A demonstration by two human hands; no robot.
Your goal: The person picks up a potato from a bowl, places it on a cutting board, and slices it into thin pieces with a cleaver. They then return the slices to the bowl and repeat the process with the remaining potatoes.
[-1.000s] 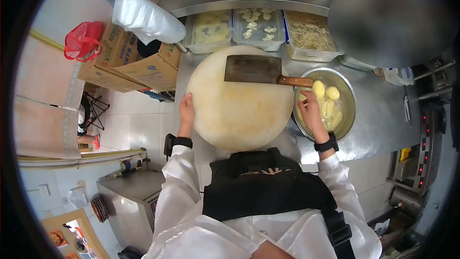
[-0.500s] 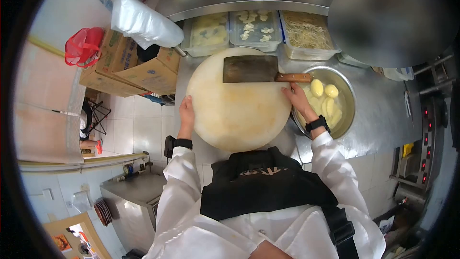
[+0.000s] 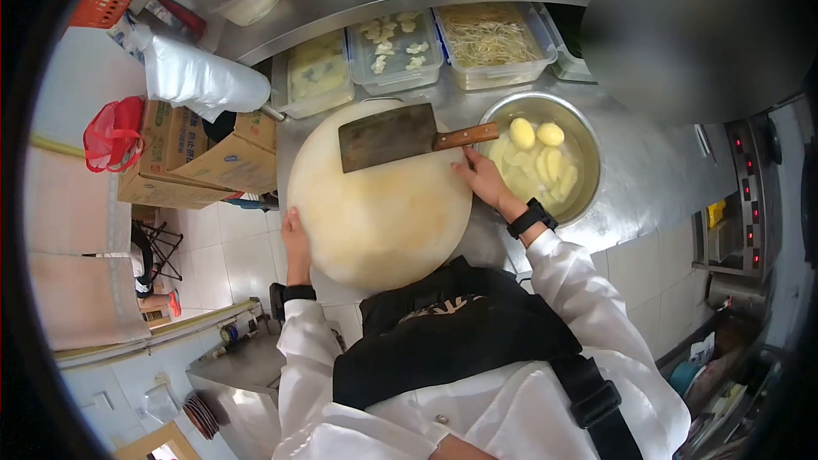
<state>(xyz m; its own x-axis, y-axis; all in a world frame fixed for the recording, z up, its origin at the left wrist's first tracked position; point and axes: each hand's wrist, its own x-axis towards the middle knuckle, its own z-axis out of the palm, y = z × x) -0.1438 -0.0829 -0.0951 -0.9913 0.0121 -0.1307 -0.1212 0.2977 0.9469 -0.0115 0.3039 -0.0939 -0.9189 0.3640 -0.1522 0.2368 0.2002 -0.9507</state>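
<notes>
Resting my left hand (image 3: 296, 238) flat, fingers spread, on the round chopping board's (image 3: 379, 209) edge; my right hand (image 3: 481, 177) lies open at its other side. Cleaver (image 3: 388, 136) untouched; potatoes sit in the bowl (image 3: 578, 140).

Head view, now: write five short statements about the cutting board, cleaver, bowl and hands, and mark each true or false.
1. The cleaver lies flat on the round cutting board. True.
2. The right hand grips the cleaver's handle. False: it rests at the board's right edge just below the wooden handle, not closed round it.
3. The left hand is on the board's left edge. True.
4. The metal bowl is empty. False: it holds peeled potatoes, some whole and some cut.
5. The bowl stands left of the board. False: it stands to the board's right.
</notes>
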